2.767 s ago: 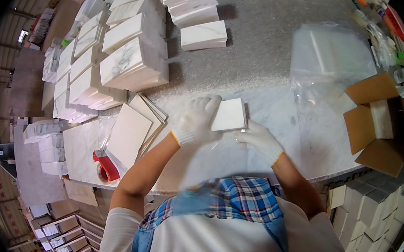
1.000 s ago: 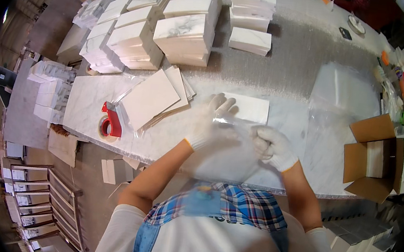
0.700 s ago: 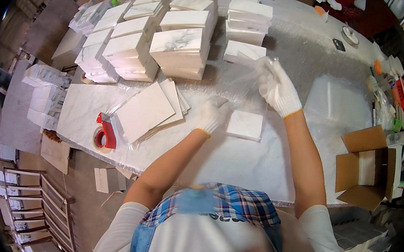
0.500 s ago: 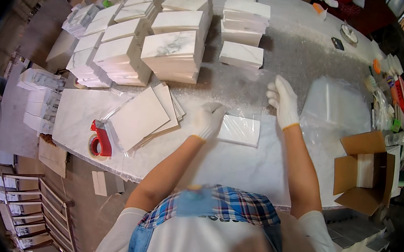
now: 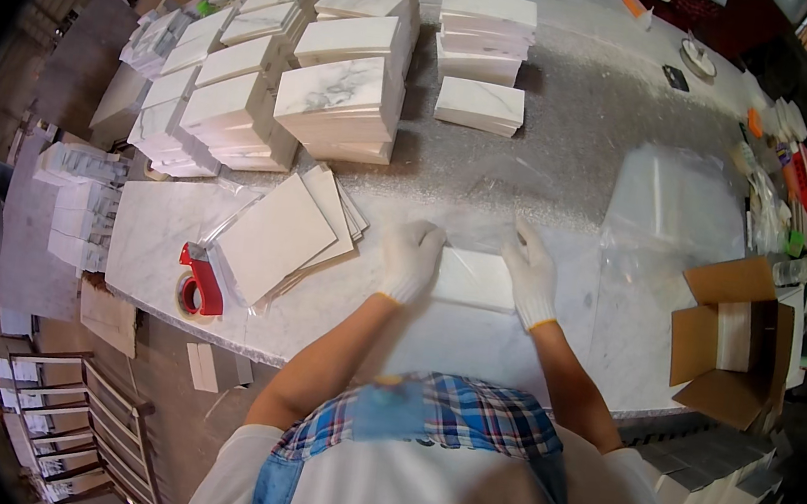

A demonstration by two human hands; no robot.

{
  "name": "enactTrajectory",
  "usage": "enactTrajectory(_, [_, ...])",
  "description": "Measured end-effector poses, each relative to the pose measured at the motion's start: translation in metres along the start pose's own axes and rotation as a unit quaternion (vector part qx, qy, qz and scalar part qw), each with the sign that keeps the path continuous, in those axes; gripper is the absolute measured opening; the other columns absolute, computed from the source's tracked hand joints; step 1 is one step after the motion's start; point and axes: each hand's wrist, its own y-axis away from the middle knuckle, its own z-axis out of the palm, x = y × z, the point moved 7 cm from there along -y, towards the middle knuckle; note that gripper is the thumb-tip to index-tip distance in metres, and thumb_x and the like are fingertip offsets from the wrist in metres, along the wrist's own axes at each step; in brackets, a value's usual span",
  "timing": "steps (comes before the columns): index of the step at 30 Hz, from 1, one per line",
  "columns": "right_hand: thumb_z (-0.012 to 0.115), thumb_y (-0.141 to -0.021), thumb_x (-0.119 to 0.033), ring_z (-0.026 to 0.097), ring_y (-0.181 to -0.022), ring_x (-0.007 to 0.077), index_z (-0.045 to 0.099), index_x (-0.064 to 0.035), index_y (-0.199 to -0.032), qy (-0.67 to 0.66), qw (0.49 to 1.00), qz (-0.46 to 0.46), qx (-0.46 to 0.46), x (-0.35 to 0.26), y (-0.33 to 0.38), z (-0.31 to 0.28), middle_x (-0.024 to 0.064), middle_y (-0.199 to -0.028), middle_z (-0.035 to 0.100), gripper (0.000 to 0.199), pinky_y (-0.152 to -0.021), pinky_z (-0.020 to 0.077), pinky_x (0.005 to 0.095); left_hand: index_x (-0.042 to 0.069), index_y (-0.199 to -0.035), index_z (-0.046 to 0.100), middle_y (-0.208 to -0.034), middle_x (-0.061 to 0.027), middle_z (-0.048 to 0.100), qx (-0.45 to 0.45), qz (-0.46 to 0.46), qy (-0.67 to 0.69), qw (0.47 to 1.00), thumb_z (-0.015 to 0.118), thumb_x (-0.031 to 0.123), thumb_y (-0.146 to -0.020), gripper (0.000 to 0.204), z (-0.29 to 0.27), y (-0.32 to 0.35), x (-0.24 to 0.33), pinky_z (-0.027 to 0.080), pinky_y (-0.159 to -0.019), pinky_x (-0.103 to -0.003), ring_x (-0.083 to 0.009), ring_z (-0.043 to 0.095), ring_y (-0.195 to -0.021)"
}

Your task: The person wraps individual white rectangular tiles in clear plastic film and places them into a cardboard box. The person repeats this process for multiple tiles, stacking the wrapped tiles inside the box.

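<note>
My left hand (image 5: 409, 261) and right hand (image 5: 532, 274) lie flat with fingers spread, gripping nothing, pressing the ends of the white tile (image 5: 476, 280) between them on the marble table (image 5: 165, 223). I judge even pressure keeps the clear plastic (image 5: 487, 230) beyond my fingertips smooth. Half a second ago my right hand was lifted away

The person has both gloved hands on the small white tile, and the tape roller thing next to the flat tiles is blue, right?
Not quite: the tape dispenser is red, not blue, as the head view shows. The rest holds: the left hand and right hand, both in white gloves, rest on either side of the small white tile, and the dispenser lies beside the fanned flat tiles.
</note>
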Motion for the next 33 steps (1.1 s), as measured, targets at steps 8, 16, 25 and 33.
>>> enactTrajectory(8, [0.063, -0.096, -0.031, 0.07, -0.116, 0.0298, 0.06, -0.0091, -0.145, -0.007, 0.996, 0.091, -0.018, 0.023, -0.002, -0.011, 0.0152, -0.138, 0.068, 0.054, -0.103, 0.0487, 0.037, -0.001, -0.087, 0.075, -0.076, -0.0153, 0.073, -0.031, -0.062, 0.028, 0.997, 0.068, 0.019, -0.091, 0.022, 0.005, 0.003, 0.015, 0.053, -0.069, -0.036, -0.0205, 0.068, -0.071])
enactTrajectory(16, [0.065, -0.093, -0.042, 0.07, -0.111, 0.0358, 0.064, -0.0157, -0.138, 0.118, 0.992, 0.035, -0.018, 0.014, -0.023, -0.021, 0.0186, -0.12, 0.074, 0.053, -0.096, 0.0515, 0.0411, 0.007, -0.091, 0.08, -0.08, -0.0126, 0.076, -0.087, -0.033, -0.168, 0.981, 0.075, 0.032, -0.087, 0.026, 0.005, -0.037, 0.007, 0.056, -0.073, -0.038, -0.0267, 0.073, -0.076])
enactTrajectory(25, [0.059, -0.096, -0.045, 0.07, -0.096, 0.0444, 0.064, -0.019, -0.132, 0.264, 0.963, 0.032, -0.028, 0.005, -0.028, -0.021, 0.022, -0.098, 0.074, 0.044, -0.086, 0.0526, 0.0506, 0.01, -0.11, 0.061, -0.101, -0.0115, 0.068, 0.07, 0.29, -0.44, 0.847, 0.081, 0.027, -0.081, 0.039, 0.012, -0.108, 0.095, 0.053, -0.08, -0.048, -0.0331, 0.067, -0.099])
enactTrajectory(33, [0.057, -0.097, -0.043, 0.07, -0.095, 0.044, 0.064, -0.0164, -0.133, 0.249, 0.968, 0.022, -0.023, 0.01, -0.024, -0.018, 0.0222, -0.1, 0.074, 0.045, -0.084, 0.0521, 0.0528, 0.013, -0.136, 0.052, -0.126, -0.0122, 0.061, -0.084, 0.381, -0.528, 0.755, 0.087, 0.024, -0.068, 0.077, 0.065, -0.219, 0.134, 0.05, -0.093, -0.05, -0.0355, 0.06, -0.118])
